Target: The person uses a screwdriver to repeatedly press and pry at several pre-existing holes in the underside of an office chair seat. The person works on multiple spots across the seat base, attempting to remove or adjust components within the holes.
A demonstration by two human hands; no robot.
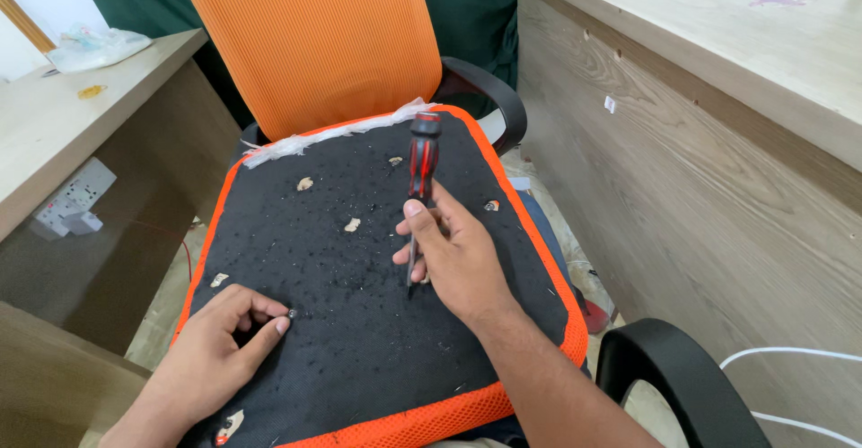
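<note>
One white wrapper (97, 46), far-left desktop (54, 125).

Orange mesh backrest (310, 44) rises behind the seat. Black armrest (489, 93) at the right rear, a second black armrest (673, 381) at the right front. Pale wood worktop (63, 116) at left; crumpled clear plastic bag (94, 46) on its far edge. White power strip (74, 198) below that worktop's edge. White cable (790, 354) along the right panel. Dark green curtain (467, 8) behind.
</note>
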